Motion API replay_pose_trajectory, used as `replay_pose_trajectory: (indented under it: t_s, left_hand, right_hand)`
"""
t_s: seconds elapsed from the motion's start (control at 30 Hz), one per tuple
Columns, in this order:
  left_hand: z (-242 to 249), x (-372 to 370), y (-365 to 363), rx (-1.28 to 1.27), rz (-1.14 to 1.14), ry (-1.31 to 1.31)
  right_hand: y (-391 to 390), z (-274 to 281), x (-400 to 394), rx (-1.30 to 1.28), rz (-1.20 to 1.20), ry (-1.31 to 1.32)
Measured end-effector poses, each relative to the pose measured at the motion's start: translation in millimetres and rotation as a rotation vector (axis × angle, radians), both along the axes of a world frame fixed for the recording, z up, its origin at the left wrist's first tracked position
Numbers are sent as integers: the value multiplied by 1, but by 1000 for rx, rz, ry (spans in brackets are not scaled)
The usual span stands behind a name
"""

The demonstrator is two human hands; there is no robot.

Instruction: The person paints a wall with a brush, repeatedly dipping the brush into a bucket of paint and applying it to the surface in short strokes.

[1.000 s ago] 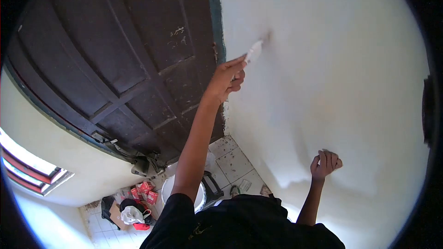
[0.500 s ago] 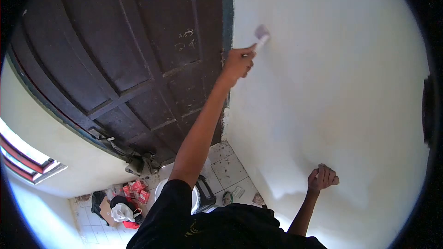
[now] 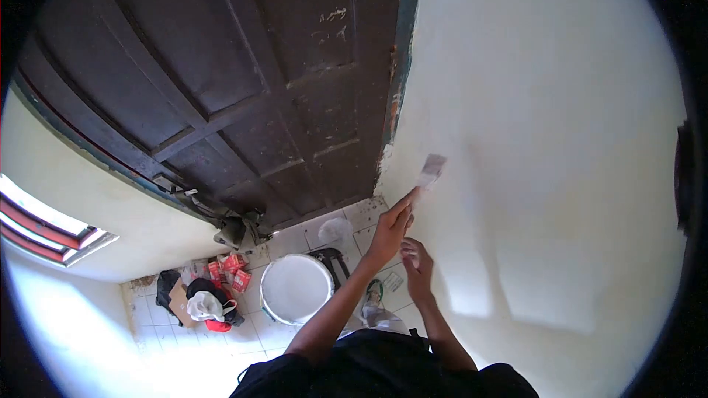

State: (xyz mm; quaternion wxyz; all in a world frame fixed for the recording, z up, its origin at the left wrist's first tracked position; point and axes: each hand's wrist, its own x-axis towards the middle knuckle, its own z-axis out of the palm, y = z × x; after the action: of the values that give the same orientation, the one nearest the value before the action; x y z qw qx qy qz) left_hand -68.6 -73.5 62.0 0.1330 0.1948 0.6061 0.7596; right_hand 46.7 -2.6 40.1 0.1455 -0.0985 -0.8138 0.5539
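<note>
My left hand (image 3: 391,232) is closed around the handle of a paintbrush (image 3: 432,168), whose wide bristles point up and away over the white wall (image 3: 560,140). Whether the bristles touch the wall is not clear. Just right of and below it, my right hand (image 3: 418,259) is held with curled fingers near the left wrist; what is inside them, if anything, is hidden. Below and left of both hands a round bucket (image 3: 296,289) with white contents stands on the tiled floor.
A dark brown panelled door (image 3: 243,74) fills the upper left. Red packets (image 3: 240,280), a white cloth (image 3: 203,306) and black bags lie on the floor at lower left. A black object (image 3: 332,265) stands beside the bucket. A window (image 3: 51,228) is at the far left.
My left hand with the brush has come down and closer to my body. My right hand has moved left, close to the left one. The view has shifted, and the bucket now shows more fully.
</note>
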Motion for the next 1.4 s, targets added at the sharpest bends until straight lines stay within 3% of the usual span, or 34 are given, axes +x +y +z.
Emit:
replay_pose_trajectory:
  t_s: [0.07, 0.17, 0.3, 0.37, 0.4, 0.47, 0.57, 0.73, 0.8, 0.83, 0.9, 0.93, 0.97, 1.0, 1.03, 1.1, 1.13, 1.2, 1.3, 1.4]
  left_hand:
    - [-3, 19, -27, -148, 44, -30]
    - [-19, 40, -65, -364, 126, 2]
    - [-31, 63, -110, -459, 179, -7]
    - [-14, 73, -133, -453, 178, -5]
    - [-8, 77, -145, -441, 176, -3]
    - [-16, 88, -166, -436, 182, 22]
    - [-24, 104, -197, -433, 166, 6]
    - [-32, 123, -236, -282, 31, -10]
    - [-50, 123, -253, -180, -260, -232]
    - [-54, 122, -261, -149, -312, -322]
    - [-65, 126, -273, -139, -249, -426]
    - [-79, 129, -278, -131, -181, -529]
    - [-104, 134, -283, -181, -61, -388]
    - [-113, 137, -289, -123, -8, -454]
    - [-120, 142, -293, -34, 86, -596]
    - [-130, 155, -312, 133, 229, -897]
    - [-138, 161, -320, 198, 324, -970]
    - [-156, 169, -350, 203, 389, -985]
    - [-198, 170, -403, 247, 299, -1071]
    - [-201, 167, -436, 363, 253, -1060]
  right_hand:
    - [-37, -12, -5, -680, -26, -5]
    - [-71, -58, -4, -931, 29, -80]
    - [-112, -55, 2, -1091, 14, -71]
    - [-126, -79, 9, -505, 98, -154]
    - [-138, -69, 14, -506, 93, -154]
    - [-161, -37, 24, -1051, 42, -76]
    - [-181, -51, 39, -1128, 121, -58]
    - [-210, -50, 61, -1026, 34, -72]
    - [-217, -53, 70, -969, -25, -59]
    - [-215, -54, 73, -900, 60, -97]
    - [-218, -58, 76, -616, 113, -185]
    - [-224, -66, 75, -616, 110, -192]
    - [-234, -75, 73, -742, 67, -239]
    - [-241, -90, 74, -869, 23, -296]
    - [-244, -119, 73, -278, 63, -99]
    - [-257, -139, 66, 256, 65, -86]
    - [-266, -146, 64, 242, 85, -113]
    - [-286, -159, 61, -321, -42, -247]
    - [-291, -172, 58, -244, -34, -262]
    - [-282, -188, 53, -168, 46, -285]
